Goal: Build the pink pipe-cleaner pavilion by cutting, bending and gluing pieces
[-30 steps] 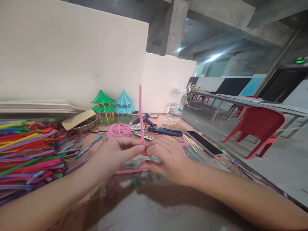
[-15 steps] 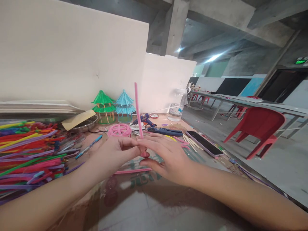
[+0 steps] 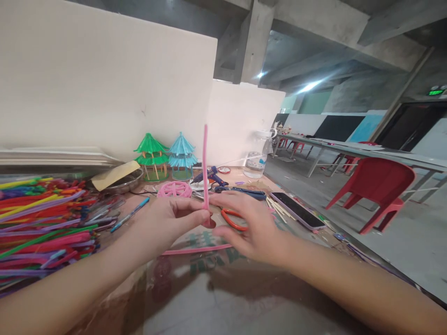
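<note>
My left hand [image 3: 174, 223] pinches a pink straw [image 3: 205, 163] near its lower end and holds it upright above the table. My right hand [image 3: 249, 225] is just to the right of it, fingers spread and curved, touching nothing that I can make out. Under my right hand lie red-handled scissors [image 3: 232, 221]. A second pink straw [image 3: 195, 250] lies flat on the table below both hands.
A heap of coloured straws [image 3: 38, 223] fills the left. Further back stand a pink wheel piece [image 3: 173, 189], green [image 3: 151, 156] and blue [image 3: 181, 156] straw pavilions, a glue gun [image 3: 211, 176], and a water bottle [image 3: 257, 156]. A phone [image 3: 296, 210] and wooden sticks [image 3: 277, 207] lie right.
My right hand let go of the straw's base and opened, moving slightly right. The red scissors under it came into sight. My left hand still holds the straw upright.
</note>
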Demonstrator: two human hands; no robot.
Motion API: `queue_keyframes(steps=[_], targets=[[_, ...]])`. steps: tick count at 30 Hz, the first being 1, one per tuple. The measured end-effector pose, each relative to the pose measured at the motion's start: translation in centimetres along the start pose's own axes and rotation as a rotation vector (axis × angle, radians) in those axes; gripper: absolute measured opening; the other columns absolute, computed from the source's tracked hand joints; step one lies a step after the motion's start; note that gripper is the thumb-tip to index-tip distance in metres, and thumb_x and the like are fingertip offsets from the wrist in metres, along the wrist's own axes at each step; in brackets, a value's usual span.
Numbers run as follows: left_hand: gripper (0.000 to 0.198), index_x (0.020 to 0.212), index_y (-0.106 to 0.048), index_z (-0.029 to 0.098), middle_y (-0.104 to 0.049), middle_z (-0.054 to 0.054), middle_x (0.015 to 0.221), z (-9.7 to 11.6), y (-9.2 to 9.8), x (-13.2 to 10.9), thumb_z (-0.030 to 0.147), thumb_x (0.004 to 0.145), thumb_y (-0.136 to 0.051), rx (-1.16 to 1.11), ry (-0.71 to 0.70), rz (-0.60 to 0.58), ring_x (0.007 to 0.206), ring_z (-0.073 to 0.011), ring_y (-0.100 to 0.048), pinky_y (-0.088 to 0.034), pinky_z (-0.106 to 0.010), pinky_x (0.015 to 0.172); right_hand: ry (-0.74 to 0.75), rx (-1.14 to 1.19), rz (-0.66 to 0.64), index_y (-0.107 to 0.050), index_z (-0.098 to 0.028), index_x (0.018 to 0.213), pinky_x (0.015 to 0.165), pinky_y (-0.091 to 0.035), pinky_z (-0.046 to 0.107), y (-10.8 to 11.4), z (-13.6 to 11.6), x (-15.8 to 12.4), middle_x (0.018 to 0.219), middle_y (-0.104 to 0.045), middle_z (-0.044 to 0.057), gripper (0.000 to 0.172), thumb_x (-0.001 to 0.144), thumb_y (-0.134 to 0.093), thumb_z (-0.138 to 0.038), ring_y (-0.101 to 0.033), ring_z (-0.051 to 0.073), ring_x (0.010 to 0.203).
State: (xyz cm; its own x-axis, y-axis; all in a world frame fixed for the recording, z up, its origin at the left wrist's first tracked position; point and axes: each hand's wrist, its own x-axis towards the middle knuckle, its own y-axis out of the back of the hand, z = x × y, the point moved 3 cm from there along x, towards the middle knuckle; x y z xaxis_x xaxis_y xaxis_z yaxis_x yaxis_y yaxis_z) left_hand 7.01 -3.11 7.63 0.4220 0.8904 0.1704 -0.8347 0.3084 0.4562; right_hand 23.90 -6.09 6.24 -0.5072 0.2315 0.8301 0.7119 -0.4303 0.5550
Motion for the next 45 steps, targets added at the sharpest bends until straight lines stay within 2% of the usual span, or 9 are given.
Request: queue_keyframes(steps=[3, 9, 13, 18, 22, 26, 34, 38, 45], targets=[[0.023, 0.073, -0.075, 0.023, -0.077, 0.0, 0.075, 0.2, 0.3, 0.0, 0.043, 0.071, -0.064, -0.012, 0.022, -0.008, 0.072, -0.0182, -0.068, -0.05, -0.024, 0.063, -0.196, -0.007, -0.01, -0.056, -0.016, 0.113, 0.084, -0.052, 0.034, 0.3, 2.1, 0.3, 0.103, -0.072, 0.011, 0.027, 0.094, -0.051, -0.035, -0.067, 0.021, 0.096], [0.026, 0.071, -0.076, 0.024, -0.077, 0.0, 0.076, 1.3, 1.5, -0.4, 0.047, 0.071, -0.064, 0.155, 0.001, 0.041, 0.076, -0.0207, -0.069, -0.05, -0.026, 0.066, -0.702, -0.281, -0.869, -0.063, -0.016, 0.115, 0.074, -0.045, 0.031, -1.1, 7.5, -0.6, 0.106, -0.07, 0.013, 0.03, 0.087, -0.055, -0.022, -0.066, 0.027, 0.097], [0.028, 0.073, -0.078, 0.027, -0.077, 0.0, 0.078, 2.1, 2.2, -0.8, 0.048, 0.075, -0.061, 0.346, -0.037, 0.084, 0.081, -0.0225, -0.068, -0.049, -0.028, 0.069, -0.703, -0.245, -0.994, -0.057, -0.018, 0.129, 0.068, -0.042, 0.028, -1.1, 8.4, -1.2, 0.111, -0.069, 0.013, 0.051, 0.079, -0.062, -0.021, -0.066, 0.027, 0.095], [0.026, 0.073, -0.078, 0.026, -0.076, -0.001, 0.075, 2.8, 2.6, -1.1, 0.045, 0.077, -0.06, 0.386, -0.086, 0.073, 0.077, -0.0212, -0.068, -0.047, -0.027, 0.067, -0.689, -0.18, -1.031, -0.04, -0.026, 0.145, 0.06, -0.039, 0.027, -1.9, 8.3, -1.9, 0.109, -0.065, 0.013, 0.069, 0.079, -0.051, -0.012, -0.065, 0.024, 0.082], [0.025, 0.076, -0.078, 0.025, -0.077, -0.001, 0.082, 2.3, 3.0, -0.9, 0.045, 0.078, -0.062, 0.219, -0.047, -0.021, 0.079, -0.0198, -0.069, -0.049, -0.025, 0.066, -0.709, -0.153, -0.898, -0.038, -0.022, 0.147, 0.073, -0.044, 0.028, -2.9, 8.8, -2.5, 0.115, -0.064, 0.014, 0.077, 0.074, -0.049, -0.002, -0.065, 0.026, 0.096], [0.02, 0.075, -0.077, 0.024, -0.078, 0.001, 0.082, 1.6, 3.6, -0.5, 0.041, 0.078, -0.065, 0.07, -0.04, -0.034, 0.078, -0.0166, -0.069, -0.05, -0.021, 0.067, -0.668, -0.086, -0.71, -0.051, -0.017, 0.135, 0.09, -0.045, 0.032, -2.5, 9.4, -2.3, 0.127, -0.063, 0.013, 0.059, 0.077, -0.055, -0.011, -0.059, 0.028, 0.114], [0.025, 0.078, -0.077, 0.023, -0.078, 0.0, 0.081, 1.9, 3.7, -0.7, 0.044, 0.078, -0.063, 0.113, -0.038, -0.003, 0.077, -0.0191, -0.069, -0.05, -0.024, 0.065, -0.619, 0.013, -0.357, -0.047, -0.019, 0.128, 0.085, -0.047, 0.033, 1.0, 11.1, -0.7, 0.114, -0.065, 0.01, 0.046, 0.085, -0.055, -0.033, -0.061, 0.023, 0.099], [0.024, 0.074, -0.078, 0.023, -0.078, 0.0, 0.079, 2.8, 4.2, -1.0, 0.043, 0.075, -0.065, 0.179, -0.036, 0.051, 0.076, -0.0204, -0.07, -0.051, -0.024, 0.064, -0.593, 0.109, -0.413, -0.048, -0.017, 0.115, 0.072, -0.047, 0.032, 2.7, 10.6, 0.2, 0.091, -0.061, 0.006, 0.052, 0.085, -0.051, -0.06, -0.056, 0.019, 0.077], [0.025, 0.072, -0.076, 0.021, -0.078, -0.002, 0.077, 2.7, 5.4, -0.8, 0.044, 0.071, -0.067, 0.117, -0.023, 0.105, 0.076, -0.0211, -0.071, -0.053, -0.025, 0.068, -0.422, 0.18, -0.621, -0.058, -0.019, 0.115, 0.088, -0.045, 0.036, 3.5, 7.0, 1.3, 0.111, -0.062, 0.01, 0.055, 0.088, -0.043, -0.065, -0.056, 0.025, 0.1]])
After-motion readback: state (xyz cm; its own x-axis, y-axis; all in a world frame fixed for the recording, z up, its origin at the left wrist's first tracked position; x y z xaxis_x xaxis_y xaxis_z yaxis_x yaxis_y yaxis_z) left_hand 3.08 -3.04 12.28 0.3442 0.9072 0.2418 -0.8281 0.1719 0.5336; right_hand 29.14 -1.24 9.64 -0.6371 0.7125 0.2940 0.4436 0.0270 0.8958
